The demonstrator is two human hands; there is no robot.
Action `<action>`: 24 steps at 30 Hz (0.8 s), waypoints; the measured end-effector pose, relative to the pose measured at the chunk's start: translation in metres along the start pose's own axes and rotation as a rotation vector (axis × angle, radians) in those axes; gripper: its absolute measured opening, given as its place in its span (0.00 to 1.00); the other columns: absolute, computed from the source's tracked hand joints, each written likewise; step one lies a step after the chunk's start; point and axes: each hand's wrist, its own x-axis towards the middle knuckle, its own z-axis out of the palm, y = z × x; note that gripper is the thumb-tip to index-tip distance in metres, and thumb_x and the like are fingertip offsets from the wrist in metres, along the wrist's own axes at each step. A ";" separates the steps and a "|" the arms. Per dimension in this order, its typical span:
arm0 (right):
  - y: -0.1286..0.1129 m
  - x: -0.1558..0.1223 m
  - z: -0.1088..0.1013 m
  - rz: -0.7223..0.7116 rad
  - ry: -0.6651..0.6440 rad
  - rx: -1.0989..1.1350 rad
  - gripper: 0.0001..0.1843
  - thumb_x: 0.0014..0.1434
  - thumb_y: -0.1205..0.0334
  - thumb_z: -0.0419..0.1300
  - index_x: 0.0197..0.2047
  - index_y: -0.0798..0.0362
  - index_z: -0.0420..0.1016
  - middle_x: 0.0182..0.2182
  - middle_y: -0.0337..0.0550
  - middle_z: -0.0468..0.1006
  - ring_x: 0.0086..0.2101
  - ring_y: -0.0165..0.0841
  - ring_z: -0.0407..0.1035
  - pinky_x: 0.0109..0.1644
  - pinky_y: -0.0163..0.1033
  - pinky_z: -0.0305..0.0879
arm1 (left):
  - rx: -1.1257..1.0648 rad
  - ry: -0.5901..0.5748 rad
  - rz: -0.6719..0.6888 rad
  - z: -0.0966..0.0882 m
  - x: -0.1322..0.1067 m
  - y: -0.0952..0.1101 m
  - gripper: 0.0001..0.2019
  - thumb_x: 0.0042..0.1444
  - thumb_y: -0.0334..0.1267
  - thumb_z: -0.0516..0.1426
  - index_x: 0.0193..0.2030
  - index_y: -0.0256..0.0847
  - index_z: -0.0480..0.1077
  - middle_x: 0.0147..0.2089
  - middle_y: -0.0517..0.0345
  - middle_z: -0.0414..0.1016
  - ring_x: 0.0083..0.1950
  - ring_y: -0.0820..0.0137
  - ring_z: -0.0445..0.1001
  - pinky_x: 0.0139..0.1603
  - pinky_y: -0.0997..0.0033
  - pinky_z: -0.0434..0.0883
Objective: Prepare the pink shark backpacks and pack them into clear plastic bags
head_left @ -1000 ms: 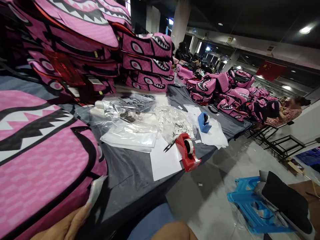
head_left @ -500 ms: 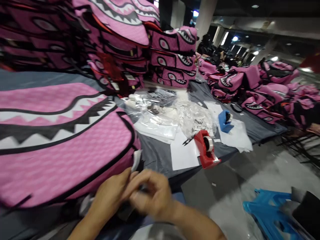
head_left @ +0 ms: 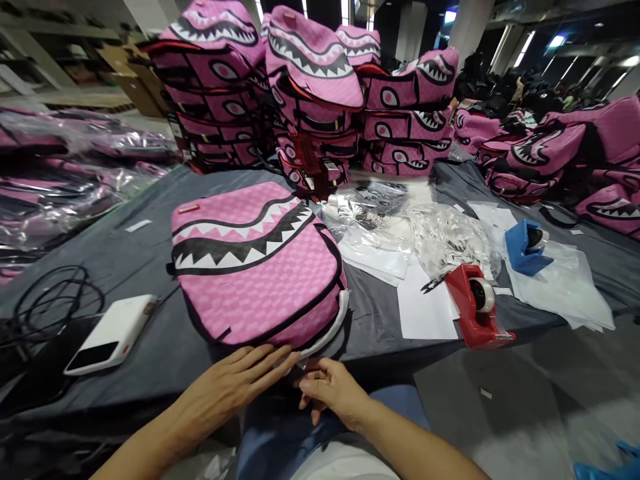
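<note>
Pink backpack: it lies on the dark tablecloth, shark-mouth print up, at the near edge; the view has swung so that it sits whole and central, where a second ago it was cut off.
Pale strip: it runs round the backpack's near right corner, ending close to both hands.
Left hand: now laid out flat with fingers extended along the backpack's near edge, clenching nothing; half a second ago it was bunched against the other hand.
Right hand: just beside the left fingertips, below the strip's end, fingers curled; whether they grip anything I cannot tell.
Meaning: the work seems centred on the backpack's near edge, the left hand apparently steadying it.
Right of the backpack: clear plastic bags, then black snips beside a red tape dispenser, and farther off a blue tape dispenser.
Left of the backpack: a white power bank and coiled black cable.
Beyond the backpack: stacked pink bags.
</note>
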 end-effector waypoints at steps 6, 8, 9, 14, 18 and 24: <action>0.014 0.004 0.003 -0.022 0.055 -0.173 0.43 0.39 0.27 0.71 0.42 0.56 0.70 0.29 0.35 0.69 0.24 0.28 0.69 0.18 0.28 0.64 | 0.030 0.243 0.081 0.013 0.001 -0.007 0.15 0.66 0.23 0.49 0.52 0.34 0.74 0.45 0.51 0.82 0.46 0.65 0.76 0.53 0.63 0.69; 0.018 0.001 0.000 -0.026 0.066 -0.213 0.40 0.42 0.28 0.70 0.41 0.56 0.71 0.27 0.34 0.68 0.24 0.28 0.69 0.19 0.29 0.64 | 0.020 0.317 0.102 0.020 -0.007 -0.008 0.14 0.64 0.20 0.52 0.53 0.31 0.72 0.44 0.48 0.81 0.46 0.64 0.76 0.53 0.60 0.71; 0.020 0.000 0.000 -0.029 0.071 -0.222 0.39 0.43 0.29 0.70 0.41 0.56 0.72 0.26 0.34 0.68 0.24 0.29 0.69 0.19 0.29 0.64 | 0.012 0.347 0.111 0.024 -0.012 -0.008 0.15 0.63 0.19 0.52 0.53 0.30 0.72 0.45 0.47 0.81 0.47 0.63 0.77 0.53 0.59 0.72; 0.012 0.004 0.006 0.025 0.104 0.000 0.42 0.33 0.35 0.77 0.41 0.56 0.72 0.31 0.38 0.72 0.26 0.28 0.70 0.20 0.29 0.63 | 0.021 0.380 0.142 0.043 -0.028 0.004 0.18 0.62 0.17 0.49 0.50 0.33 0.74 0.42 0.51 0.81 0.44 0.66 0.77 0.55 0.60 0.72; -0.001 0.009 0.019 0.086 0.084 0.234 0.42 0.33 0.41 0.79 0.47 0.56 0.73 0.40 0.44 0.76 0.30 0.27 0.71 0.20 0.27 0.61 | 0.026 0.427 0.114 0.044 -0.021 0.013 0.15 0.64 0.18 0.49 0.47 0.33 0.74 0.40 0.53 0.81 0.42 0.68 0.78 0.55 0.62 0.72; 0.023 0.024 0.043 -0.004 0.315 0.154 0.47 0.31 0.37 0.78 0.49 0.57 0.73 0.38 0.43 0.77 0.22 0.23 0.65 0.14 0.27 0.51 | 0.018 0.410 0.077 0.049 -0.023 0.013 0.17 0.66 0.22 0.49 0.57 0.36 0.70 0.39 0.55 0.82 0.41 0.70 0.79 0.54 0.64 0.73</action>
